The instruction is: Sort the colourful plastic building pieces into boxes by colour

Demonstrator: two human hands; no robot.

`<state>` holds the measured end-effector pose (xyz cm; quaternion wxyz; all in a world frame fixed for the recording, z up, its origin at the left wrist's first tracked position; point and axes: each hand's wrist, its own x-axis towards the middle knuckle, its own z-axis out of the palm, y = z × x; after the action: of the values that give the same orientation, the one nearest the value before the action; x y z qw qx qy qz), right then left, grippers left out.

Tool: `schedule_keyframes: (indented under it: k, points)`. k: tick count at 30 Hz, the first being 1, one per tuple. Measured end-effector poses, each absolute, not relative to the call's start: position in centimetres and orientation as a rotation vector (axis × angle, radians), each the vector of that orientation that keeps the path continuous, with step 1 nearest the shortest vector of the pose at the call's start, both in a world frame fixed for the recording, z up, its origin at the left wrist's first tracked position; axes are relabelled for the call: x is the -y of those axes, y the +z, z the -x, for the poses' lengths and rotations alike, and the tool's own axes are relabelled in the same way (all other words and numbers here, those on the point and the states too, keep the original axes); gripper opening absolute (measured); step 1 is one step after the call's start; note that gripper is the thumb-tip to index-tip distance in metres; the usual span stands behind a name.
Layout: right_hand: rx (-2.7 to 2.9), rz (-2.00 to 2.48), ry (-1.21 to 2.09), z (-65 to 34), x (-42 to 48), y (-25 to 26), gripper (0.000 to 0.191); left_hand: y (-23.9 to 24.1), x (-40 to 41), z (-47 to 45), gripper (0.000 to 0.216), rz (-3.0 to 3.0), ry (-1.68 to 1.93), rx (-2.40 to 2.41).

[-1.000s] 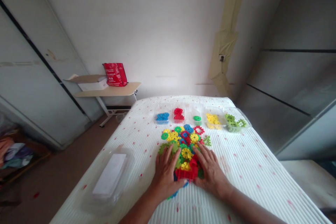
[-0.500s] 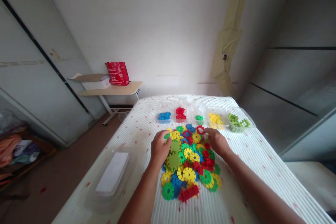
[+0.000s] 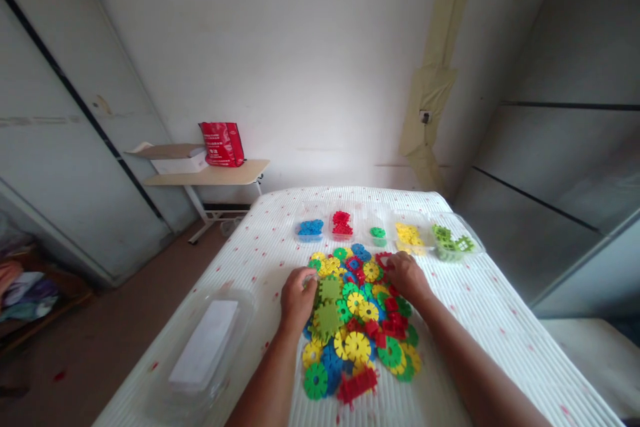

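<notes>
A mixed pile of plastic building pieces lies before me: yellow notched discs (image 3: 357, 347), green discs (image 3: 316, 380), blue ones and red blocks (image 3: 357, 383). My left hand (image 3: 299, 297) rests at the pile's left edge, fingers curved and thumb apart, with nothing visible held. Beside it are olive-green square pieces (image 3: 327, 319). At the far right edge of the pile, my right hand (image 3: 407, 275) has its fingers closed at a red open-frame piece (image 3: 383, 260); its fingertips are partly hidden.
Behind the pile stand clear tubs of blue pieces (image 3: 311, 229), red pieces (image 3: 342, 224), a green disc stack (image 3: 378, 233), yellow pieces (image 3: 409, 236) and lime pieces (image 3: 450, 240). A clear container with a white slab (image 3: 205, 347) sits at left. A side table (image 3: 225, 177) holds a red bag (image 3: 222, 145).
My right hand has come down onto the red frame piece, its fingers closing there. My left hand stays by the pile's left edge. The view has shifted slightly.
</notes>
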<state>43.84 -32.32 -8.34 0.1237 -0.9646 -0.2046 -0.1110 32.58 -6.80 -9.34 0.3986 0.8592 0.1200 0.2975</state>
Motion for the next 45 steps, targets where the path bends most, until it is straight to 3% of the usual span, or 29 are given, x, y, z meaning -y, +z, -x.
schedule_keyframes:
  k: [17, 27, 38, 45]
  points:
    - [0.595, 2.402, -0.407, -43.7, 35.1, -6.7, 0.004, -9.0, 7.0, -32.4, 0.018, -2.154, 0.682, -0.32]
    - [0.708, 2.171, -0.107, -41.8, 34.6, -5.0, 0.022, -8.8, 7.0, -32.4, 0.021, -2.132, 0.665, -0.329]
    - [0.773, 2.123, 0.005, -41.3, 34.1, -4.7, 0.026, -8.4, 7.0, -32.3, 0.02, -2.066, 0.672, -0.338]
    - [0.89, 2.402, -0.107, -41.1, 35.8, -3.1, 0.02, -8.4, 7.1, -32.3, 0.02, -2.066, 0.668, -0.341]
